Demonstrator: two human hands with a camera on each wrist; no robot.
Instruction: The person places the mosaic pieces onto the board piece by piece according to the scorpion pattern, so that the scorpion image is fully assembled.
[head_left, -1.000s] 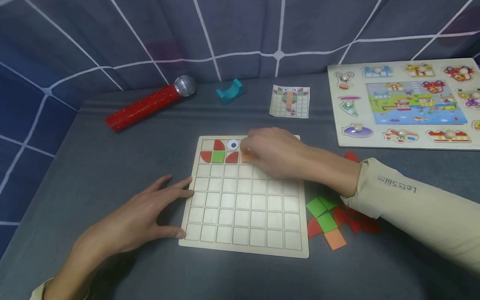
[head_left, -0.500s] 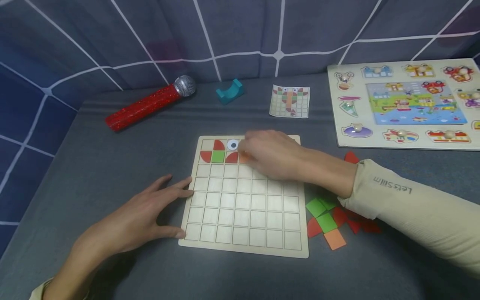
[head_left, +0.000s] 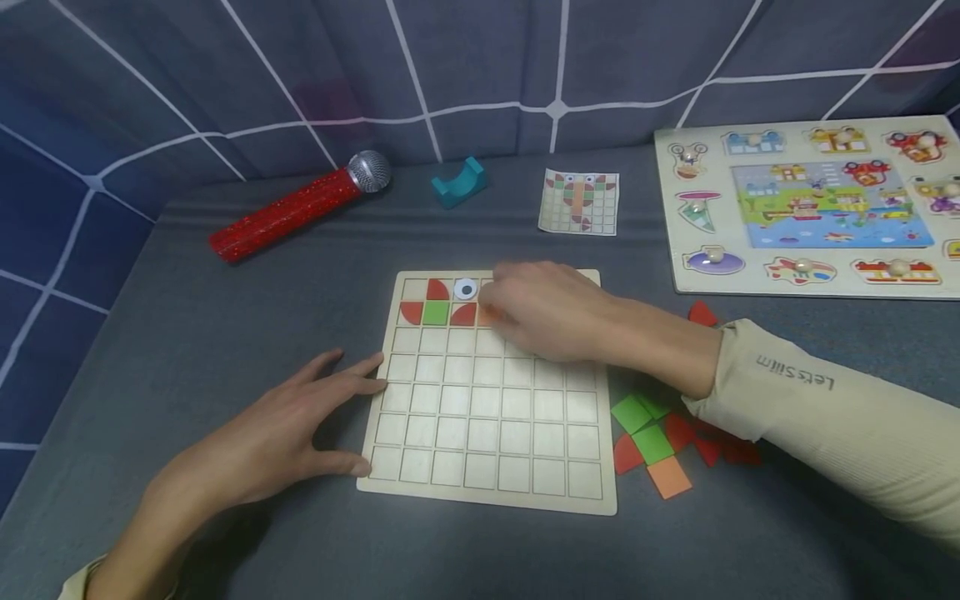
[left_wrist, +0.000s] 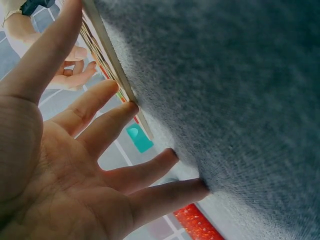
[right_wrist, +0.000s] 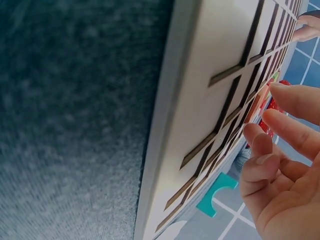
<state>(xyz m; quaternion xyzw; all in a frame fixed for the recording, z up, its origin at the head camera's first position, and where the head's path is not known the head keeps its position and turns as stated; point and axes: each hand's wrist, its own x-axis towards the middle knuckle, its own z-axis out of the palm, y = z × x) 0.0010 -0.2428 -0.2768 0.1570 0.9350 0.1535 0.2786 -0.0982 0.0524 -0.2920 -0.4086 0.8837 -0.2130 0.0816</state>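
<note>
The pale wooden grid board (head_left: 486, 433) lies flat on the table. My left hand (head_left: 277, 429), fingers spread, rests at its left edge; the thumb and some fingertips touch the rim. My right hand (head_left: 551, 312) is over the top rows, with bent fingers at an orange square tile (head_left: 487, 316) in the second row. The hand partly hides this tile and the cells behind it. To its left are a white eye tile (head_left: 465, 289), a green square tile (head_left: 436, 313) and several red quarter-circle tiles (head_left: 463, 314).
Right of the board lie loose green tiles (head_left: 652, 445), red tiles and an orange tile (head_left: 669, 477), partly under the right forearm. Behind stand a red microphone (head_left: 288, 215), a teal curved block (head_left: 460, 182), a pattern card (head_left: 579, 203) and a knobbed picture puzzle (head_left: 810, 208).
The right hand shifts only slightly about the orange tile, and its sleeve moves a little. My left hand and the board stay put.
</note>
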